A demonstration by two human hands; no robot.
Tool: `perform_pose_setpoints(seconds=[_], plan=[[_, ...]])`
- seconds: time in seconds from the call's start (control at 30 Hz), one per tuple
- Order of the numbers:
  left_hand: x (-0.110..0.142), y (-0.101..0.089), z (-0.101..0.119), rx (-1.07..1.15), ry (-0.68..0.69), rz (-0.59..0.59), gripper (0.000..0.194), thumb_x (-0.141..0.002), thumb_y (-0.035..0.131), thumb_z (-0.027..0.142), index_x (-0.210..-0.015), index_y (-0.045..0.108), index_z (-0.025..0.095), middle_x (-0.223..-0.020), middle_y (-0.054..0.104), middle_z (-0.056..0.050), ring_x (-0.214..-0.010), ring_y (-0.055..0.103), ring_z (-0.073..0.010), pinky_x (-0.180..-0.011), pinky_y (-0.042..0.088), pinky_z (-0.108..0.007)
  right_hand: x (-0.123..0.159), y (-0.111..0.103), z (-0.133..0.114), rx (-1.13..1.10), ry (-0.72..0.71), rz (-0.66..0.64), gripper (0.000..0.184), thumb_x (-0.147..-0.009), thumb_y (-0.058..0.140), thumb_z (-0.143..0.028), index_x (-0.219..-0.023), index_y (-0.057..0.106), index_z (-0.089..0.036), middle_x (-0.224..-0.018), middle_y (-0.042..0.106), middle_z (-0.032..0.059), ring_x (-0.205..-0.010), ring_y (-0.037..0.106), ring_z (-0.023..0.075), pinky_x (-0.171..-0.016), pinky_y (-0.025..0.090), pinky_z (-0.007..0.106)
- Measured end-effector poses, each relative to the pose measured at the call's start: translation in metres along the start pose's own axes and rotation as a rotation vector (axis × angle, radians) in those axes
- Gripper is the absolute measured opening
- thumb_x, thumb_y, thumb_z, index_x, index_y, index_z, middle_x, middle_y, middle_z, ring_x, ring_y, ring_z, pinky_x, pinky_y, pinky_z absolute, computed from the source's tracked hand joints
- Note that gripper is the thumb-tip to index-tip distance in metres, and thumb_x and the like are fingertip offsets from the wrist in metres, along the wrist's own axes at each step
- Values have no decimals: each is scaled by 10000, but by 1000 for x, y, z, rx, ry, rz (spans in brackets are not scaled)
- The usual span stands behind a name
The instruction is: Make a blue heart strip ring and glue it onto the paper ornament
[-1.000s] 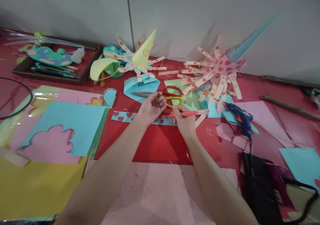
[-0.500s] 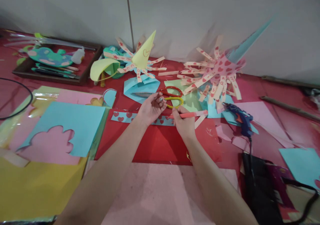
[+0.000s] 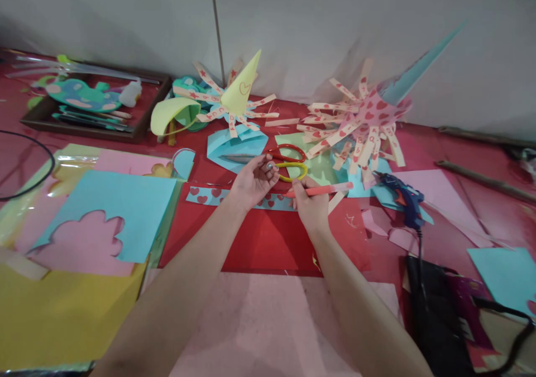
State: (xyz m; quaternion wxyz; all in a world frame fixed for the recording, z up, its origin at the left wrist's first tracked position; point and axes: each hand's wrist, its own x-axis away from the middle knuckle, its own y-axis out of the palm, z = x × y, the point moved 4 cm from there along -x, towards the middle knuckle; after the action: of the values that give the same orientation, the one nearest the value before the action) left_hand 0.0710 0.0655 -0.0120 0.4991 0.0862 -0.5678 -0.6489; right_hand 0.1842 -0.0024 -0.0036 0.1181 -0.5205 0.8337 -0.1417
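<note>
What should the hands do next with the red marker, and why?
I think the right hand might add a bit more red near the right end of the blue strip. It holds the red marker with the tip by that end, and red hearts dot the strip. The left hand is over its middle.

The sole view comes from the person's head, above the near side of the red surface (image 3: pixel 422 148). It looks forward and down toward the far edge, which meets the wall (image 3: pixel 301 25) and slants down rightward. The left hand (image 3: pixel 254 180) and right hand (image 3: pixel 310 204) sit near mid-view (forearms entering from below).
</note>
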Motion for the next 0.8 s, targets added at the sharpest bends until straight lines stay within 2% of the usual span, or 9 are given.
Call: perform_pose_setpoints(seconds=[0.63,0.8], plan=[[0,1,0,-14,1,19,247,-867,413,147,-668,558,139,-506,509,22,-495,530,-64,-559,459,-171,2,3,-2,19,-54,-48,311,-779,478,-283,-517,325,-213,-430,356,-74,-383,438,78,-393,356,187],[0,1,0,-10,-3,11,214,-855,440,145,-673,553,143,-511,513,25,-492,529,-62,-559,462,-169,1,1,0,-16,11,-4,309,-779,482,-324,-529,335,-218,-425,374,-75,-367,459,89,-389,367,198]])
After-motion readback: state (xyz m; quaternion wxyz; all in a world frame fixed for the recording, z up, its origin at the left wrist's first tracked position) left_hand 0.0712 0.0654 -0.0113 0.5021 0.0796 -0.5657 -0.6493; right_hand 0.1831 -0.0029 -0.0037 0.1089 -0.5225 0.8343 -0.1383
